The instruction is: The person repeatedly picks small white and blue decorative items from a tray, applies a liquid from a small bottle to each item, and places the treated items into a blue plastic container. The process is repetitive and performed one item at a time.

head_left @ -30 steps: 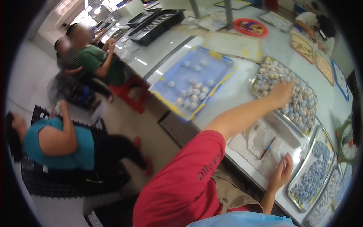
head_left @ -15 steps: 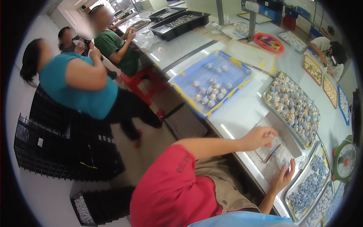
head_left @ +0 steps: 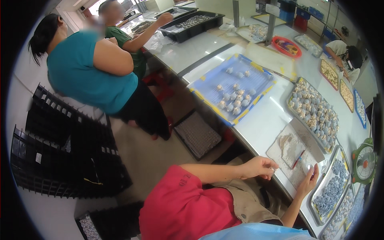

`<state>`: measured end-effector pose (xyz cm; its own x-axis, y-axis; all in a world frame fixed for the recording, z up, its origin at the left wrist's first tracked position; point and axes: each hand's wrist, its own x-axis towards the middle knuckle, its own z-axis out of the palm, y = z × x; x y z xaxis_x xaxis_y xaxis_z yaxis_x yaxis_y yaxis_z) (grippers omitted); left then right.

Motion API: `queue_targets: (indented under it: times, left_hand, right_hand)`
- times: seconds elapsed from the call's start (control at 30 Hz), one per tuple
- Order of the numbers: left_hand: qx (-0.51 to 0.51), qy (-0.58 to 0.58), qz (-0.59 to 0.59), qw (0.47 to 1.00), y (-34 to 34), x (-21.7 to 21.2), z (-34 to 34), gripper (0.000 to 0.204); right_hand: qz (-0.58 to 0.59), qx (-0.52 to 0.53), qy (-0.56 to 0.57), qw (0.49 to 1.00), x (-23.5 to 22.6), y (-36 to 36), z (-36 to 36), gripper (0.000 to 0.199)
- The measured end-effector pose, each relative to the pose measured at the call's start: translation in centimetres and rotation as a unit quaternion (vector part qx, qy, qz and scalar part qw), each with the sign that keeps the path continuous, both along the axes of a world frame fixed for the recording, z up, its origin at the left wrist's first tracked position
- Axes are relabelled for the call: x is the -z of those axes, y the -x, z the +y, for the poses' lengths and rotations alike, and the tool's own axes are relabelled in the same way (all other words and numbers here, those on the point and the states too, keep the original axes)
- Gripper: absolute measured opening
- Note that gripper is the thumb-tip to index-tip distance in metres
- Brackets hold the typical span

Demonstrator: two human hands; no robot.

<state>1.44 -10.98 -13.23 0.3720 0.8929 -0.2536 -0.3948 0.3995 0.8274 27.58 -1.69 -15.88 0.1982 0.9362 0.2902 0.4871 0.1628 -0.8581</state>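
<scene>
My left hand (head_left: 258,167) is over the table's near edge, its thumb and fingers pinched on a small pale piece too small to name. My right hand (head_left: 307,185) is at the near right of a shallow work tray (head_left: 316,150), fingers curled round a small whitish rounded piece (head_left: 307,167), partly hidden. Between the hands, a thin red-and-blue stick-like tool (head_left: 298,159) lies on a pale board (head_left: 283,154) with a whitish smear. Beyond the work tray stands a metal tray (head_left: 289,105) heaped with grey-and-cream small round figures.
At my right, a metal tray (head_left: 319,219) holds blue-grey small parts, beside a green fan (head_left: 364,162). A blue tray (head_left: 204,86) with several round figures sits to the left. Co-workers (head_left: 90,76) stand at far left near stacked black crates (head_left: 72,156). Another person (head_left: 348,58) works at far right.
My left hand has drawn back from above the board toward me, still pinching. My right hand has barely moved. At the left, the co-worker in teal has turned, and the one in green reaches outward.
</scene>
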Motion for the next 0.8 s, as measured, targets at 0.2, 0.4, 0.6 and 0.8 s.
queue_targets:
  times: [0.2,0.4,0.6,0.8]
  left_hand:
    - [0.007,0.024,-0.031,0.999,0.5,0.1,0.8,0.031]
    - [0.003,0.022,-0.046,0.999,0.5,0.3,1.9,0.029]
    - [-0.029,0.062,0.003,0.998,-1.0,-1.1,1.2,0.038]
    - [-0.036,0.040,-0.001,0.999,-3.7,-1.6,1.5,0.039]
  right_hand:
    - [0.028,-0.006,0.015,0.999,0.2,0.2,-0.5,0.039]
    - [-0.033,-0.026,0.013,0.999,0.8,-1.2,0.7,0.035]
    - [-0.011,-0.105,0.075,0.992,-1.0,-1.6,0.7,0.042]
    - [-0.063,-0.084,0.117,0.988,-2.6,-1.1,-1.6,0.032]
